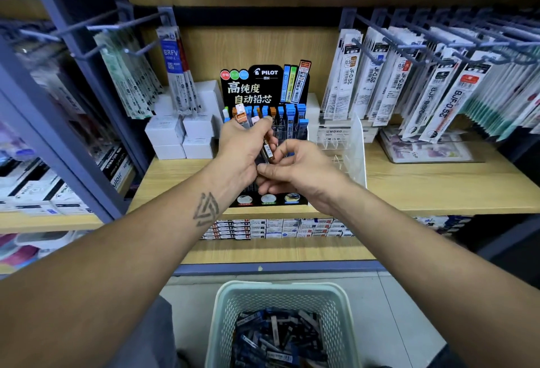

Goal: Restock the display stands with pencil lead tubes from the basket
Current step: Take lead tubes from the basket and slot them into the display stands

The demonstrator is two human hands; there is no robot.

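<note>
Meanwhile, at frame centre, the left hand (244, 148) clutches several pencil lead tubes (268, 150) before the Pilot display stand (264, 87) as the right hand (295, 170) pinches one loose, risking a spill toward the basket (222, 315).

Two hands working: left hand (244, 150), right hand (301, 173) | one black display stand (264, 87) standing | one clear stand (352, 145) sitting beside it | one basket (225, 318) holding tubes too many to count | white boxes (181, 136) number unclear
</note>
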